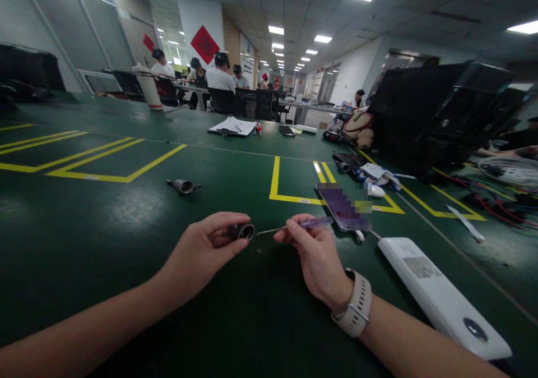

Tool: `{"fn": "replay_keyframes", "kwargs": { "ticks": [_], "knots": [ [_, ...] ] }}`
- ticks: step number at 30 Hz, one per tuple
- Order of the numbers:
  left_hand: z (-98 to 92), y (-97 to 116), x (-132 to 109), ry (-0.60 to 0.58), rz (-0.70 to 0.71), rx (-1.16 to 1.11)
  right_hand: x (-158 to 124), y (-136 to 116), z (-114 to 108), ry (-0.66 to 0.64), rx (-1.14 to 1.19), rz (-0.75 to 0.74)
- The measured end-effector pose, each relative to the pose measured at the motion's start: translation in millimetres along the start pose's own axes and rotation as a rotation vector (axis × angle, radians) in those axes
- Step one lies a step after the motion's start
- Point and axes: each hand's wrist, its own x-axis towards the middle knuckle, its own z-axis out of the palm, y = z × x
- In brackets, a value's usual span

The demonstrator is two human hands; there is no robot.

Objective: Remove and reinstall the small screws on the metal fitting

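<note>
My left hand (210,243) is wrapped round a dark metal cup-shaped part (242,231), its open end facing right. My right hand (309,249) grips a screwdriver (315,222) with a clear purple handle. The screwdriver's thin shaft points left, and its tip is just right of the metal part's opening, apart from it. On the green table (138,221) below the tip lies a tiny nut-like piece (258,251). A similar metal part (183,186) lies farther off, to the left.
Right of my right hand are a phone (342,207) and a long white device (441,294). Farther right lie a white mouse (375,190), wires and a large black case (437,114). A clipboard with papers (233,126) and a cup (149,89) stand farther back; people sit beyond.
</note>
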Motion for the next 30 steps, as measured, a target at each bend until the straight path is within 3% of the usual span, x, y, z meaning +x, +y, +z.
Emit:
{"fn": "replay_keyframes", "kwargs": {
  "ticks": [4, 12, 17, 22, 30],
  "knots": [
    [-0.5, 0, 3, 0.008, -0.066, 0.009, 1, -1, -1, 0.074, -0.194, -0.023],
    [3.6, -3, 3, -0.006, -0.103, -0.047, 1, 0, -4, 0.064, -0.411, -0.026],
    [3.4, -2, 2, -0.02, -0.137, -0.075, 10, 1, -15, 0.07, -0.42, -0.066],
    [2.4, 0, 2, -0.045, -0.173, -0.101, 19, -1, -26, -0.011, -0.414, -0.067],
    [2.3, 5, 1, -0.054, -0.244, -0.161, 18, 0, -27, -0.038, -0.508, -0.077]
  ]
}}
